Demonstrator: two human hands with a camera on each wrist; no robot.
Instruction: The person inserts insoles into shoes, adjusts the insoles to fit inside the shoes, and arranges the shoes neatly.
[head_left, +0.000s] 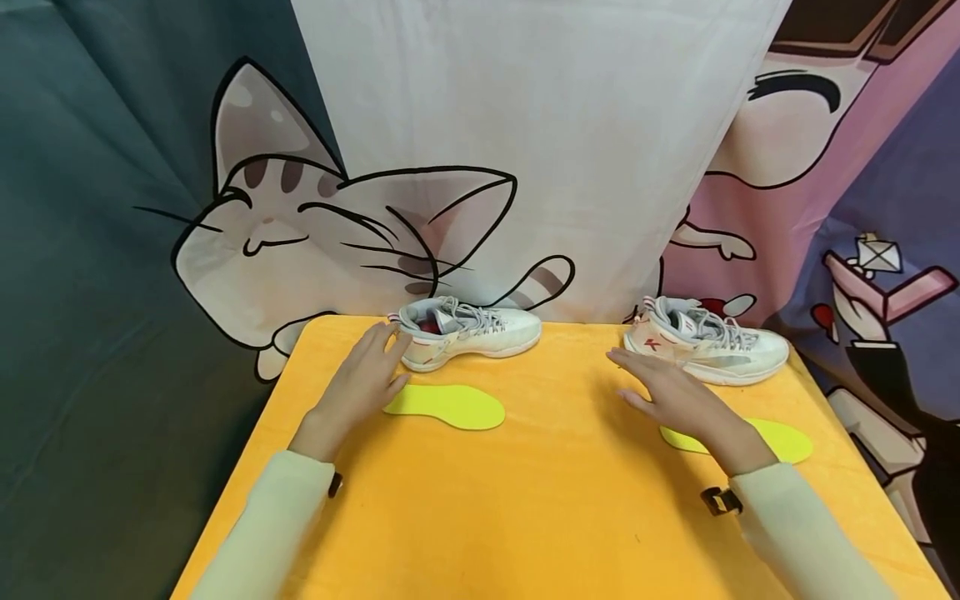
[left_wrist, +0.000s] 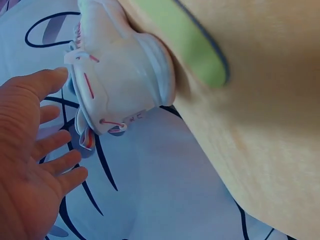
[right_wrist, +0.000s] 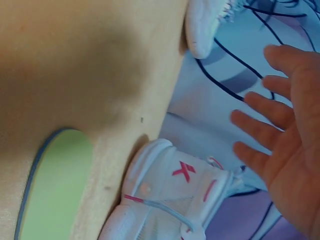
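Note:
Two white lace-up sneakers stand at the table's back edge, toes to the right. My left hand hovers by the heel of the left sneaker, fingers extended and holding nothing. In the left wrist view that sneaker is beside the thumb, apart from the palm. Near the heel of the right sneaker my right hand is spread in the air, holding nothing. A yellow-green insole lies in front of the left sneaker. Another insole lies in front of the right one, partly hidden by my right wrist.
The yellow table has its back edge against a hanging cloth printed with a cartoon cat and figures. Dark green cloth hangs at the left. Both sneakers sit close to the back edge.

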